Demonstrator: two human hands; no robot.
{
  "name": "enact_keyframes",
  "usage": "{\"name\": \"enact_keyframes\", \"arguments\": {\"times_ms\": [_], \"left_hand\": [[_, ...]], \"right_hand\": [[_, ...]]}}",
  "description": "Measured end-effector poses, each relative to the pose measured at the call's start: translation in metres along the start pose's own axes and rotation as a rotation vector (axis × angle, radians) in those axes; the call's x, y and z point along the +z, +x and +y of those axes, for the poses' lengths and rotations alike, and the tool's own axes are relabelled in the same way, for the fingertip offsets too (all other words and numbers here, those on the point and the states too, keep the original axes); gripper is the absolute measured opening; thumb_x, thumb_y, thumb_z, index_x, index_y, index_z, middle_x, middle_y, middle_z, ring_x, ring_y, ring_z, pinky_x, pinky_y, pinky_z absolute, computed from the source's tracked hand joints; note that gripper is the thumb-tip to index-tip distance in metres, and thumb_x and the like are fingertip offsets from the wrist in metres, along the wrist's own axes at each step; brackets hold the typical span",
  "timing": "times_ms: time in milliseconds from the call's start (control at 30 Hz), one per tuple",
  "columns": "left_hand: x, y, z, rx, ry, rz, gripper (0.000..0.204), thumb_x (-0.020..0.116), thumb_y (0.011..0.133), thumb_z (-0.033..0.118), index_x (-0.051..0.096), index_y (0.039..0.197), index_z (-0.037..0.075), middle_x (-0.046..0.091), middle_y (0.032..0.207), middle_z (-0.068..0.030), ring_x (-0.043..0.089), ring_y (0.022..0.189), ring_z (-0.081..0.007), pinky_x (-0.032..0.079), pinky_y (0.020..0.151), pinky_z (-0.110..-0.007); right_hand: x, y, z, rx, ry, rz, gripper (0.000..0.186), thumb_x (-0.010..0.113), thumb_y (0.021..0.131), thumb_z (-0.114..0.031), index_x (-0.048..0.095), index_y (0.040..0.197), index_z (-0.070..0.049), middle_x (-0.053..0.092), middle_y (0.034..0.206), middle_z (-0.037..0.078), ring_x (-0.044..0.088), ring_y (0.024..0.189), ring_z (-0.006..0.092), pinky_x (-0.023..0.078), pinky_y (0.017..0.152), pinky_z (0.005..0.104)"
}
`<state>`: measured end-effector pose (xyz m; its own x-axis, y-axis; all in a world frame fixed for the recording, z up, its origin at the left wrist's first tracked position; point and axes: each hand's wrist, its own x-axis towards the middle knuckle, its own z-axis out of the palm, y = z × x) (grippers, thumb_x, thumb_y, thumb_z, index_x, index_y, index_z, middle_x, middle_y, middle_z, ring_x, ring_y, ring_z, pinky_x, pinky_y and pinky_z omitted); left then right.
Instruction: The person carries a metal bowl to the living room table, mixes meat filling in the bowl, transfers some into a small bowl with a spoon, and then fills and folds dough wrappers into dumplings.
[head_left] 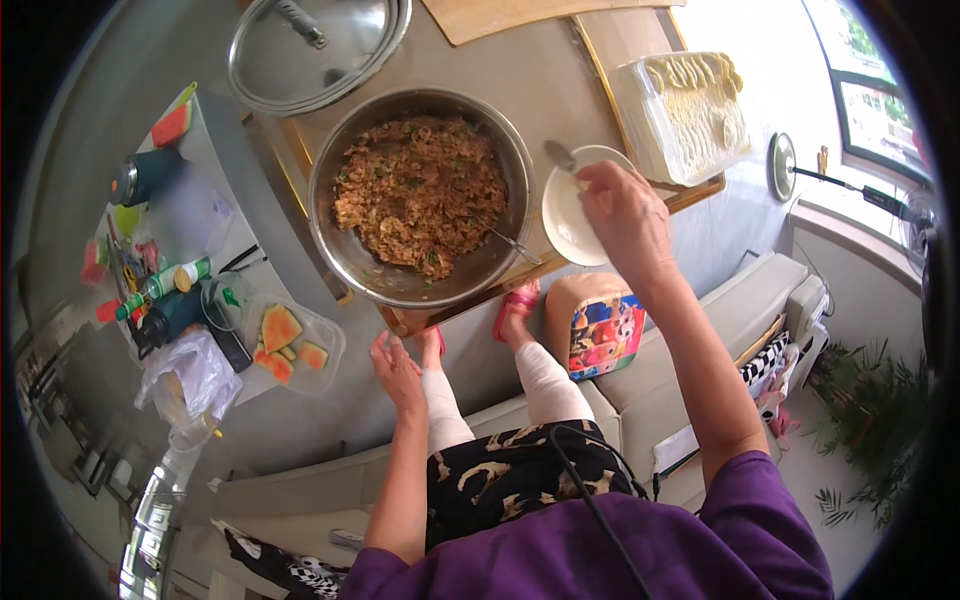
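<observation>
My right hand (pixel 632 218) is over the white bowl (pixel 563 215) at the table's near right, its fingers closed at the handle of a metal spoon (pixel 559 154). The spoon's head points left across the bowl's rim; most of its handle is hidden. My left hand (pixel 397 372) hangs just off the table's front edge, fingers loosely bent and apart, holding nothing. Between the hands on the table stands a large steel basin (pixel 345 262) with reddish-brown minced filling (pixel 420 190) flecked with green. A thin metal utensil (pixel 515 246) leans out over its near right rim.
A steel lid (pixel 320 50) lies beyond the basin, a wooden board (pixel 530 15) at the far edge. Right stands a plastic box (pixel 650 130) of pale dumplings. On the left side table are bottles (pixel 165 285), watermelon pieces (pixel 281 328) and a plastic bag (pixel 190 375). A colourful stool (pixel 600 325) stands below.
</observation>
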<state>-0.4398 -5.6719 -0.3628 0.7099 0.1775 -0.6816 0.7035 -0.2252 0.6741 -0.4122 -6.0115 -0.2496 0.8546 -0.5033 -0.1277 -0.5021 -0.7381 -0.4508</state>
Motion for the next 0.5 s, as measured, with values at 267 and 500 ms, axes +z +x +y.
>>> {"name": "enact_keyframes", "arguments": {"times_ms": [267,500], "left_hand": [[-0.019,0.009,-0.005,0.010,0.012,0.024,0.028,0.048,0.095,0.020,0.047,0.117,0.003,0.040,0.068,0.0005,0.039,0.048,-0.0064,0.035,0.041,-0.020],[-0.031,0.013,-0.001,-0.054,-0.065,0.039,0.030,0.047,0.096,0.021,0.047,0.118,0.002,0.041,0.070,0.0007,0.039,0.050,-0.0059,0.036,0.042,-0.020]], "right_hand": [[0.048,0.064,-0.062,-0.480,-0.591,-0.196,0.008,0.060,0.075,-0.010,0.068,0.078,-0.010,0.066,0.084,0.008,0.062,0.089,0.0234,0.051,0.075,0.0349],[0.083,0.103,-0.092,-0.510,-0.784,-0.481,0.011,0.060,0.082,-0.014,0.071,0.084,-0.013,0.068,0.089,0.005,0.063,0.094,0.0200,0.051,0.075,0.0331]]}}
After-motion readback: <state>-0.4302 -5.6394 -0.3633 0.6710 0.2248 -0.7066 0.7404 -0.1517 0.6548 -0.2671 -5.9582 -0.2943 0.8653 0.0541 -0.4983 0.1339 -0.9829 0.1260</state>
